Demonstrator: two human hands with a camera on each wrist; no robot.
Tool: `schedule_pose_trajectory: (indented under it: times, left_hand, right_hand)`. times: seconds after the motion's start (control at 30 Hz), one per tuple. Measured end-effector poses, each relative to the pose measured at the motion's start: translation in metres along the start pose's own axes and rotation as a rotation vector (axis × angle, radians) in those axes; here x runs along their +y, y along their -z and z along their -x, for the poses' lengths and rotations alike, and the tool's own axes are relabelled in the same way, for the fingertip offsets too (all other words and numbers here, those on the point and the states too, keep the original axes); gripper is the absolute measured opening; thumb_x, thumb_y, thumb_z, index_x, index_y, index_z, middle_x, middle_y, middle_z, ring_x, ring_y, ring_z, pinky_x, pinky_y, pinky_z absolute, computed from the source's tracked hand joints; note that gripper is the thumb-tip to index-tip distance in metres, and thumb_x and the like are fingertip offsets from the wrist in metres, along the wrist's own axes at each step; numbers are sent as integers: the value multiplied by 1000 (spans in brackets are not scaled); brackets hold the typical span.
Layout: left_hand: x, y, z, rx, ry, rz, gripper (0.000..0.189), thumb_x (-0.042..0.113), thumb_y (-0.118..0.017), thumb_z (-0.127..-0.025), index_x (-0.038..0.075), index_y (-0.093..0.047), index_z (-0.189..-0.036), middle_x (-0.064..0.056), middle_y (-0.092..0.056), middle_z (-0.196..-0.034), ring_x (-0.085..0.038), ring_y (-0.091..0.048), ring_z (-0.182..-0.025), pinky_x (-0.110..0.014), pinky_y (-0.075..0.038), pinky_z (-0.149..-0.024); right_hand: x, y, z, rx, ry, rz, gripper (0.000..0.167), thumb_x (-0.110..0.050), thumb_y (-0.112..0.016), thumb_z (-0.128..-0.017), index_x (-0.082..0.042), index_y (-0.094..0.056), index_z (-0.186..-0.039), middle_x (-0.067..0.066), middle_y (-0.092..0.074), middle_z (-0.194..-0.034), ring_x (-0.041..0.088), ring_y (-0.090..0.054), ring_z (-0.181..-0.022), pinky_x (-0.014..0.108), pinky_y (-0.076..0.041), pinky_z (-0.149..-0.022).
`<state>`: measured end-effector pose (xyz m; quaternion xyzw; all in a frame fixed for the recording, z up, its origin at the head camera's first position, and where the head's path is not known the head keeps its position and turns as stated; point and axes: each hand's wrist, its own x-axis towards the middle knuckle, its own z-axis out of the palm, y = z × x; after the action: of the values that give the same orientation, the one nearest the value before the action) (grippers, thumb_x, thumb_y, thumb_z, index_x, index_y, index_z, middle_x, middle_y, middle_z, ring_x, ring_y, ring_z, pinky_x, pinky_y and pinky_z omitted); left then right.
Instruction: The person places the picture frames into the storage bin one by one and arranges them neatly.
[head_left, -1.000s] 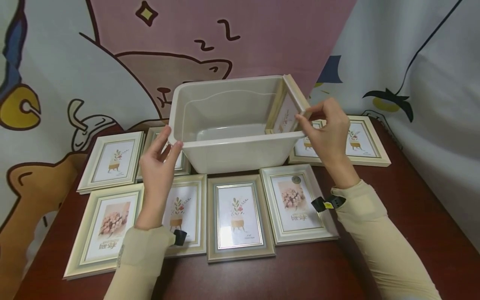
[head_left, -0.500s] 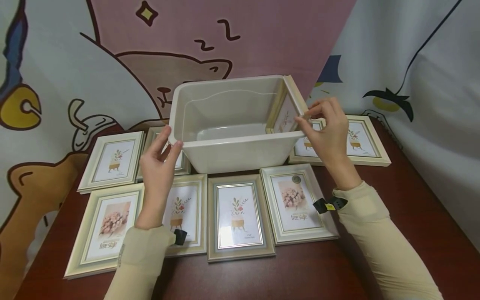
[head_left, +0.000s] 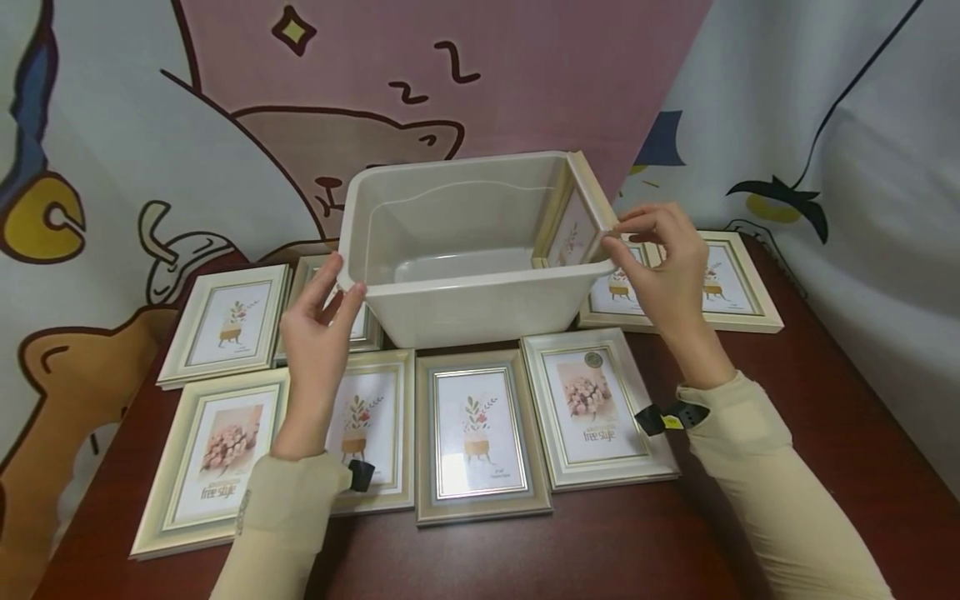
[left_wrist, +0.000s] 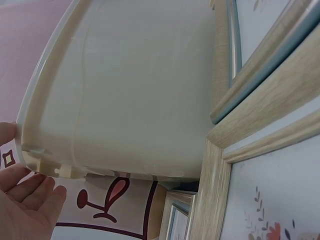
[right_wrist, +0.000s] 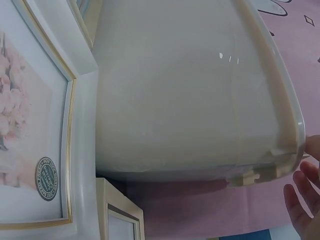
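A cream plastic bin (head_left: 480, 308) stands at the back of the table. My left hand (head_left: 318, 350) holds its front left corner, thumb and fingers on either side of the rim. In the left wrist view, the fingers (left_wrist: 37, 192) reach under that rim. At the other end, my right hand (head_left: 667, 267) pinches the front right corner of the rim. The right wrist view shows these fingers (right_wrist: 302, 195) below the rim. Upright inside the bin, against its right end, is a picture frame (head_left: 573, 221) with a potted-plant print.
In front lie several picture frames: a beige one (head_left: 483, 433), a white one (head_left: 600, 408) and a cream one (head_left: 210, 458). More frames lie at the left (head_left: 228, 325) and right (head_left: 738, 283). A cartoon-printed cloth (head_left: 525, 75) hangs behind the dark red table (head_left: 615, 542).
My right hand has shifted slightly right and down, from the frame's near top corner to the bin's rim corner. The left hand, bin and upright frame have stayed put.
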<state>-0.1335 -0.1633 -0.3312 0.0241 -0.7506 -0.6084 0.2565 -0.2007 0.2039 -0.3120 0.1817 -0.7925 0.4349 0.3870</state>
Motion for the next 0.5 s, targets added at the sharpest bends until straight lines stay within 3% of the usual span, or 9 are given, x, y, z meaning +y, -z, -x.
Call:
schedule_pose_trajectory:
  times: [0.2,0.4,0.5]
  left_hand:
    - [0,0,0,4,-1,-2,46,14,-69,-94,6,-58,-138,-2,-57,-145,-13,-53,-136,-27,-47,-108]
    - [0,0,0,2,6,3,46,14,-70,-93,6,-59,-137,-1,-58,-145,-14,-53,-136,-30,-47,-109]
    - [1,0,0,2,8,5,46,14,-70,-93,6,-59,-137,-2,-57,-145,-14,-53,-136,-31,-47,-109]
  right_hand:
    - [0,6,2,20,-35,-32,19,11,-78,-78,12,-67,-94,20,-67,-101,-7,-56,-100,9,-52,-83]
    - [5,15,6,30,-63,-28,18,6,-77,-81,11,-68,-95,-13,-63,-100,-4,-58,-98,11,-53,-83]
    - [7,21,8,21,-70,-33,18,3,-76,-83,10,-68,-97,-22,-60,-101,-3,-60,-97,11,-53,-83]
